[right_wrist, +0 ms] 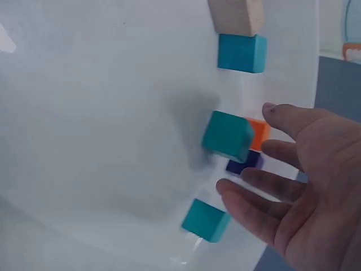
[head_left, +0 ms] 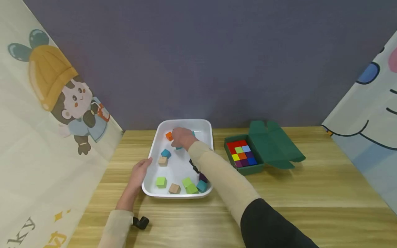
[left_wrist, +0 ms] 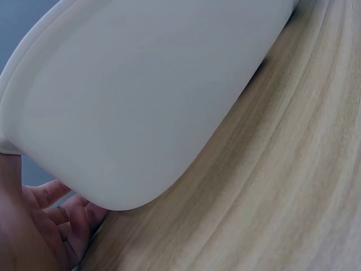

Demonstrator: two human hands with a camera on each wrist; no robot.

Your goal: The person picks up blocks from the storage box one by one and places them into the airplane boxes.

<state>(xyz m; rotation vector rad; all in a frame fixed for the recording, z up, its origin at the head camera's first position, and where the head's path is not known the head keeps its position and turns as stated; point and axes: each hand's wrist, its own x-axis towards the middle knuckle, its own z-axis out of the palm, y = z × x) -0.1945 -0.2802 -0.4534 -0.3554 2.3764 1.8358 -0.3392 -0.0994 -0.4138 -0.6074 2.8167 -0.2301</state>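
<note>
My left hand (head_left: 138, 174) holds the left side of a white plastic tray (head_left: 183, 168), thumb at the rim and fingers under it in the left wrist view. Over the tray's far part is my right hand (head_left: 183, 137). In the right wrist view its fingers are spread, apart from a slightly blurred teal cube (right_wrist: 225, 135) that looks raised off the tray floor. An orange cube (right_wrist: 259, 134) and a dark blue cube (right_wrist: 245, 162) sit partly behind it. Nearby lie two more teal cubes, one lower (right_wrist: 206, 220) and one beside a wooden cube (right_wrist: 237, 16).
Several green, wooden and teal cubes, such as a light green cube (head_left: 161, 182), lie in the tray's near part. Right of the tray stands a green cardboard box (head_left: 252, 169), its lid (head_left: 276, 146) folded open, with coloured cubes packed inside. A grey wall (head_left: 217, 69) rises behind.
</note>
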